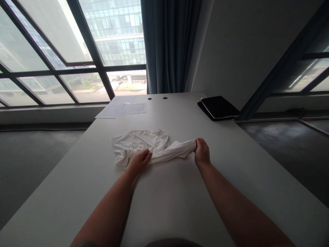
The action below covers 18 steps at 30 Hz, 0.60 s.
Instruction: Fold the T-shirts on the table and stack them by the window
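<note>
A crumpled white cloth (144, 144) lies in the middle of a long white table (167, 199). A rolled or bunched strip of it runs from the left to the right. My left hand (138, 162) rests on the near left part of the cloth, its fingers closed over the fabric. My right hand (202, 152) pinches the right end of the strip, fingers closed on it. Both forearms reach in from the bottom of the view.
Sheets of paper (123, 106) lie at the table's far left end. A black tablet or folder (218, 107) sits at the far right corner. Two small round holes (157, 98) mark the far edge. Large windows and a dark curtain (168, 44) stand behind.
</note>
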{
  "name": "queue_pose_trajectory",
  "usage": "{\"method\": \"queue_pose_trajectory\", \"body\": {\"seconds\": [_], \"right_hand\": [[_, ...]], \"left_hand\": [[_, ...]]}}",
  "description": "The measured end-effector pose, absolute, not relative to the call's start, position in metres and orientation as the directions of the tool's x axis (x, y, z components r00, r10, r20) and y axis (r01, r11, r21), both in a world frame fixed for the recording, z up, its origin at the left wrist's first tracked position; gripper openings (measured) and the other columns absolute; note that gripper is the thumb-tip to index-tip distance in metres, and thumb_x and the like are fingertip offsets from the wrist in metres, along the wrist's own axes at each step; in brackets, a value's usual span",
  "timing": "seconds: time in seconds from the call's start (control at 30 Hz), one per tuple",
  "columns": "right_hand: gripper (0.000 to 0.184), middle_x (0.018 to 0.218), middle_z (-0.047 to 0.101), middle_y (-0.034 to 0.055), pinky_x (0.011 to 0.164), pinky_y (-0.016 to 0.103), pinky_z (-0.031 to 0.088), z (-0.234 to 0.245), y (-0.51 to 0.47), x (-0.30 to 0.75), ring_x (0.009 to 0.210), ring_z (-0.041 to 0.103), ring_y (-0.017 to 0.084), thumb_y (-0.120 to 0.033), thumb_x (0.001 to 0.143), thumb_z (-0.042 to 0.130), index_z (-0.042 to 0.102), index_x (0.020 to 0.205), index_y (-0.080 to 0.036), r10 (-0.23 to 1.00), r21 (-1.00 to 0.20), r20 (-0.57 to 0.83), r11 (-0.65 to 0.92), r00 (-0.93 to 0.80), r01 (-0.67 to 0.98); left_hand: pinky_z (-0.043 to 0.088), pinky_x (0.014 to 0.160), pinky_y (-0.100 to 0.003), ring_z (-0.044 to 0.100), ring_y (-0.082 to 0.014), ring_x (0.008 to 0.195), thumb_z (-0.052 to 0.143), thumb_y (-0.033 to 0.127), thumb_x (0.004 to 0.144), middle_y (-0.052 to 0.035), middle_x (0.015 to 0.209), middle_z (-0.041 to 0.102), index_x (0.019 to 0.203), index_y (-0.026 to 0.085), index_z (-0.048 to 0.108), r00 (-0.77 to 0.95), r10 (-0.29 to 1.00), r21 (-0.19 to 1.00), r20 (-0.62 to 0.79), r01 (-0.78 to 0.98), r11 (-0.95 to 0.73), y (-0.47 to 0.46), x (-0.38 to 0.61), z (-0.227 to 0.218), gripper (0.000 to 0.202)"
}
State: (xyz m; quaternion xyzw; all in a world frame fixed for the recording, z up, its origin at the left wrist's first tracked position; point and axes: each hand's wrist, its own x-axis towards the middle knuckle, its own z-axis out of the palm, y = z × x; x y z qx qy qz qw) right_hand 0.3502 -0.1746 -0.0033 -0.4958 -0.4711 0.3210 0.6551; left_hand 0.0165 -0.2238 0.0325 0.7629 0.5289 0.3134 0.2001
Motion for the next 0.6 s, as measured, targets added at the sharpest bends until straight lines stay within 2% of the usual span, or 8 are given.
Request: {"method": "queue_pose_trajectory", "body": {"seconds": [0.1,0.2,0.27,0.33,0.37,0.43,0.5,0.6], "right_hand": [[0.037,0.060,0.054,-0.0045,0.049,0.026,0.047,-0.003,-0.173,0.354,0.052,0.055,0.014,-0.058,0.092,0.055,0.059,0.080,-0.023,0.859,-0.966,0.225,0.259,0.460,-0.011],[0.039,0.054,0.050,-0.0062,0.050,0.026,0.048,-0.001,-0.173,0.358,0.048,0.055,0.014,-0.055,0.092,0.056,0.057,0.070,-0.023,0.875,-0.971,0.240,0.224,0.421,0.087],[0.044,0.052,0.050,-0.0053,0.054,0.026,0.048,0.002,-0.177,0.359,0.049,0.054,0.014,-0.054,0.095,0.056,0.054,0.064,-0.023,0.904,-0.936,0.313,0.241,0.292,0.257],[0.044,0.057,0.057,-0.0024,0.061,0.028,0.050,0.008,-0.183,0.357,0.057,0.057,0.015,-0.053,0.096,0.058,0.056,0.063,-0.023,0.916,-0.840,0.396,0.334,0.062,0.428],[0.041,0.063,0.062,-0.0005,0.066,0.030,0.051,0.011,-0.186,0.355,0.063,0.059,0.017,-0.051,0.095,0.060,0.061,0.066,-0.022,0.901,-0.777,0.428,0.406,-0.068,0.481],[0.027,0.080,0.071,0.0032,0.080,0.035,0.053,0.015,-0.191,0.347,0.079,0.064,0.020,-0.044,0.094,0.065,0.071,0.078,-0.023,0.831,-0.663,0.460,0.555,-0.311,0.502],[0.015,0.094,0.075,0.0060,0.092,0.040,0.052,0.016,-0.195,0.337,0.095,0.066,0.023,-0.033,0.094,0.064,0.075,0.092,-0.024,0.753,-0.595,0.462,0.654,-0.468,0.466],[0.017,0.102,0.076,0.0072,0.102,0.047,0.050,0.012,-0.194,0.328,0.107,0.066,0.025,-0.022,0.093,0.062,0.077,0.100,-0.025,0.711,-0.560,0.486,0.700,-0.508,0.443]], "left_hand": [[0.030,0.064,-0.029,0.047,-0.0178,0.062,0.039,0.045,0.102,0.0004,0.064,0.051,0.072,0.025,0.048,0.244,0.942,0.505,0.229,0.798,-0.329,-0.225,0.020,0.034,0.037],[0.032,0.066,-0.030,0.055,-0.0209,0.066,0.039,0.038,0.104,-0.0026,0.069,0.057,0.079,0.025,0.054,0.099,0.966,0.426,0.237,0.883,-0.195,-0.221,0.016,0.035,0.032],[0.035,0.067,-0.032,0.058,-0.0236,0.067,0.038,0.037,0.105,-0.0042,0.070,0.060,0.085,0.025,0.058,-0.074,0.965,0.393,0.250,0.919,-0.031,-0.216,0.006,0.035,0.031],[0.039,0.069,-0.034,0.061,-0.0262,0.072,0.040,0.038,0.105,-0.0064,0.072,0.063,0.089,0.024,0.061,-0.232,0.930,0.377,0.285,0.919,0.113,-0.211,-0.006,0.037,0.030],[0.042,0.073,-0.035,0.063,-0.0273,0.077,0.042,0.037,0.104,-0.0083,0.077,0.066,0.091,0.023,0.063,-0.261,0.910,0.373,0.324,0.919,0.131,-0.209,-0.012,0.038,0.028],[0.046,0.086,-0.040,0.065,-0.0285,0.092,0.047,0.031,0.101,-0.0119,0.094,0.072,0.095,0.021,0.067,-0.191,0.885,0.367,0.425,0.930,0.024,-0.208,-0.017,0.041,0.023],[0.045,0.099,-0.042,0.064,-0.0280,0.108,0.050,0.027,0.099,-0.0115,0.115,0.072,0.107,0.022,0.070,0.048,0.877,0.345,0.478,0.908,-0.238,-0.211,-0.012,0.042,0.023],[0.042,0.110,-0.044,0.058,-0.0277,0.126,0.061,0.035,0.096,-0.0078,0.134,0.067,0.134,0.029,0.064,0.451,0.806,0.319,0.382,0.754,-0.574,-0.223,0.014,0.036,0.039]]}}
